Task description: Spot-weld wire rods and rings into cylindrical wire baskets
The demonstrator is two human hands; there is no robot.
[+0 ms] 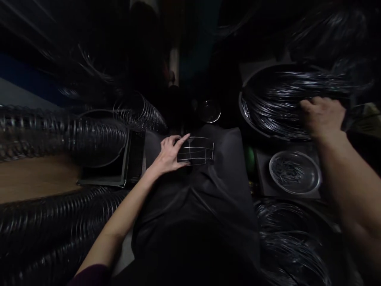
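My left hand point(171, 155) grips one end of a small curved wire frame point(198, 150), its thumb and fingers closed on the end wires. The frame has long curved wires joined by short crosspieces and is held over the dark apron point(190, 206) on my lap. Off to the right, my right hand point(324, 113) is over a large round basin point(242, 101) heaped with shiny bent wire pieces point(276, 101). Its fingers point down at the right side of the heap and are blurred, so I cannot make out whether they hold a piece.
A metal bowl of short wire pieces point(309, 174) stands below the basin. More bent wires point(291, 246) lie at lower right. Stacks of wire rings point(95, 137) line the left, beside a dark crate point(125, 174). A small round dish point(211, 111) is ahead.
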